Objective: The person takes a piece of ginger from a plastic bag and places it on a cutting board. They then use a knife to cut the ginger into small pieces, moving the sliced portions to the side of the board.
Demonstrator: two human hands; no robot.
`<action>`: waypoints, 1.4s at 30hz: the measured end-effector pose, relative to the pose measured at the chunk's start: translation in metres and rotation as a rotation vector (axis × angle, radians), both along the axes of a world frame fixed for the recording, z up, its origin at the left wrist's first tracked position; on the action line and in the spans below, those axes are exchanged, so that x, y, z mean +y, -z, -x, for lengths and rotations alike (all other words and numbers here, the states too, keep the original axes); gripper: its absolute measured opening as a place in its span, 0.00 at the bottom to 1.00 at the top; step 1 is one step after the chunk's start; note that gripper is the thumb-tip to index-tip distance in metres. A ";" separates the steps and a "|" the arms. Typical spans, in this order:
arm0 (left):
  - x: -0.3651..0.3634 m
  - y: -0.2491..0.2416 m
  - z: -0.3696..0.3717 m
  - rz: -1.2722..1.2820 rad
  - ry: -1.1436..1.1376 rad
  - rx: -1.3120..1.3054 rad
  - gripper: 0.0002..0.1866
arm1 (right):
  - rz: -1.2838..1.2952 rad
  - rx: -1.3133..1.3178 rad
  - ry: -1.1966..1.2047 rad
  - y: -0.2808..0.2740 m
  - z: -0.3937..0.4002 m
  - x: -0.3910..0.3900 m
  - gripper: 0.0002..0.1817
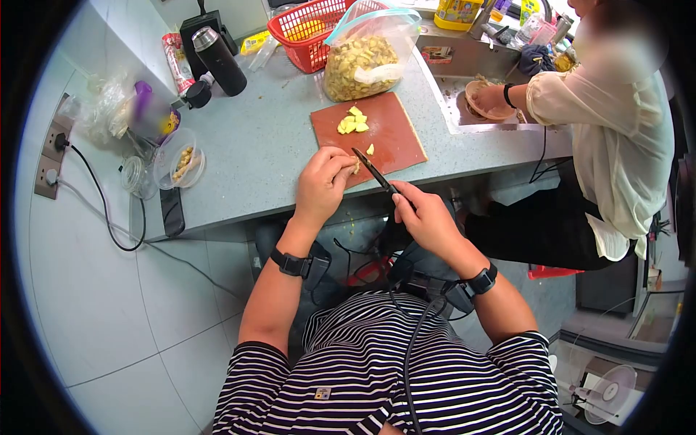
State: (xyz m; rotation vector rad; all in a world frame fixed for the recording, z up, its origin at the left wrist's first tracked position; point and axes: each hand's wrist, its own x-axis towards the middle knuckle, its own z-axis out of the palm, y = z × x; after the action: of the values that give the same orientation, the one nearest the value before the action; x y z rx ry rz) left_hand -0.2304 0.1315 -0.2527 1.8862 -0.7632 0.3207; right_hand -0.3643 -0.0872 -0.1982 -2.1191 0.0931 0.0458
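Observation:
My left hand is closed at the near edge of the reddish-brown cutting board, its fingertips pinching a small light-brown piece of ginger. In my right hand is a dark-handled knife, its blade slanting up and left over the board, with the tip close to my left fingers. A small pile of pale yellow ginger pieces lies on the far half of the board. One loose ginger slice rests nearer, beside the blade.
Behind the board stands a zip bag of chopped pieces, with a red basket behind it. At left are a black flask, a plastic tub and a phone. Another person holds a bowl in the sink.

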 end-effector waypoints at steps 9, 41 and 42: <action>-0.001 -0.003 0.001 0.018 -0.002 0.012 0.05 | 0.141 -0.136 -0.058 0.007 -0.001 -0.004 0.19; -0.002 0.002 0.000 -0.011 -0.009 -0.025 0.06 | -0.016 -0.093 -0.057 0.015 -0.001 -0.001 0.31; -0.002 0.003 0.000 -0.019 -0.008 -0.017 0.06 | -0.024 -0.085 -0.056 0.015 0.001 -0.001 0.31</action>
State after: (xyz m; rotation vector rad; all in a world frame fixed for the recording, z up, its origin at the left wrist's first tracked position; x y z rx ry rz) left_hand -0.2299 0.1294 -0.2559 1.9069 -0.7730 0.3362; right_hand -0.3651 -0.0883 -0.2128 -2.0969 -0.0169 -0.0100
